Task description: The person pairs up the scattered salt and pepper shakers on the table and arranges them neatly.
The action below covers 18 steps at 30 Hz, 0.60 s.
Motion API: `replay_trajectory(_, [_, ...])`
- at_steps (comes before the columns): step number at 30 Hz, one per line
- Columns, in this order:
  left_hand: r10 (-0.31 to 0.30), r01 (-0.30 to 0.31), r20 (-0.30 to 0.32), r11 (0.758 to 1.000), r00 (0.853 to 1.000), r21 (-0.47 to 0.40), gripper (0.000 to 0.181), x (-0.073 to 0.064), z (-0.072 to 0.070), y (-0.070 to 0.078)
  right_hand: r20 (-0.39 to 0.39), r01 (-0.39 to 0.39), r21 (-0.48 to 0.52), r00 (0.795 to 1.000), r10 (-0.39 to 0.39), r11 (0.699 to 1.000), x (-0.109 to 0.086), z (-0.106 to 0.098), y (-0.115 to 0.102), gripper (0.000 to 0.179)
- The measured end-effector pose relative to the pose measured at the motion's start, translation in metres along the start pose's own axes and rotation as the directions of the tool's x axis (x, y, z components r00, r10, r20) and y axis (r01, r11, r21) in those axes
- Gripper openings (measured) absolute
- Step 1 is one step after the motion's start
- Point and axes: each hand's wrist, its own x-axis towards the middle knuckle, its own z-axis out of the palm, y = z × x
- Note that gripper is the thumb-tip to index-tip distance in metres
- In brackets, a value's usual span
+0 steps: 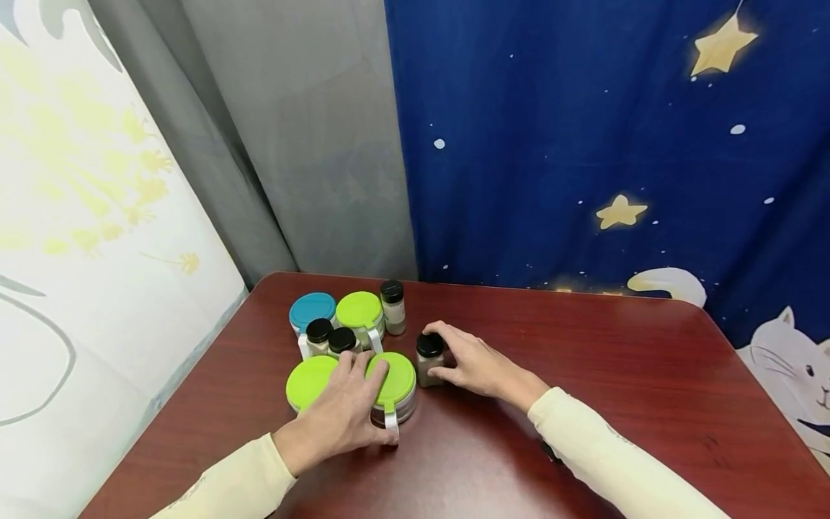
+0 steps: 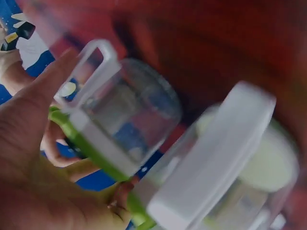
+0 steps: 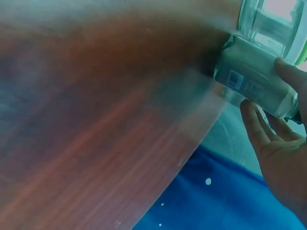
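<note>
My left hand (image 1: 346, 411) grips a clear jar with a green lid (image 1: 395, 378), its fingers over the lid's left side and its thumb by the white handle (image 2: 93, 72). A second green-lidded jar (image 1: 310, 382) stands just left of it, partly behind that hand. To the right, my right hand (image 1: 476, 364) holds a small square glass spice bottle with a black cap (image 1: 429, 353) between thumb and fingers. A barcode label (image 3: 235, 79) shows on this bottle in the right wrist view. It stands close beside the gripped jar.
Behind the hands are a blue-lidded jar (image 1: 313, 311), another green-lidded jar (image 1: 359, 310) and a tall black-capped shaker (image 1: 393, 308). Two black-capped bottles, one at the left (image 1: 318, 335) and one at the right (image 1: 344, 340), sit among them. The reddish-brown table (image 1: 616, 367) ends at curtains.
</note>
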Motion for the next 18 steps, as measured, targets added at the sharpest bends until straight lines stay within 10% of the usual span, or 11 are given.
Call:
replay_trajectory(10, [-0.155, 0.182, 0.104, 0.918, 0.982, -0.352, 0.094, -0.001, 0.009, 0.002, -0.087, -0.012, 0.325, 0.995, 0.042, 0.946, -0.018, 0.014, -0.008, 0.062])
replay_trajectory(18, [-0.256, 0.254, 0.062, 0.844, 0.965, -0.472, 0.092, 0.007, 0.019, 0.006, -0.121, -0.035, 0.375, 0.989, 0.087, 0.926, -0.03, 0.012, -0.012, 0.061])
